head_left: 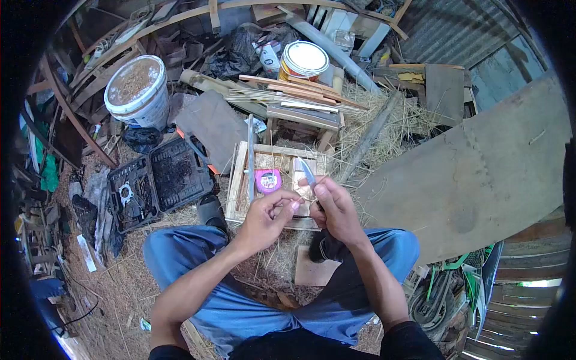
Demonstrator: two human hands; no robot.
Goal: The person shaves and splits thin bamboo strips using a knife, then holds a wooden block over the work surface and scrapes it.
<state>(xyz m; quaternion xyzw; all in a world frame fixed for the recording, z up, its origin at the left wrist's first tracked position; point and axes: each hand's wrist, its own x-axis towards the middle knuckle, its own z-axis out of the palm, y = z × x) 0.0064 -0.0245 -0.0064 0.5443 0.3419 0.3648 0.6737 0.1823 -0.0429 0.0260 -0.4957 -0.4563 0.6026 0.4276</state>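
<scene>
In my right hand [341, 215] is a knife [307, 172], its blade pointing up and away from me. The fingers of my left hand [268, 217] pinch one end of a thin pale strip [309, 197], which runs across toward the right hand near the knife; its far end is partly hidden by the fingers. Both hands are close together above the near side of a shallow wooden tray [238, 180]. Inside the tray, just beyond my left hand, lies a pink tape measure [267, 180]. Pale wood pieces sit under the blade.
Long thin slats [288, 96] rest on a small wooden stand [305, 116] beyond the tray. At the left are an open black tool case [180, 171] and a white bucket [137, 90]. A large board [468, 180] leans at the right. Straw covers the ground.
</scene>
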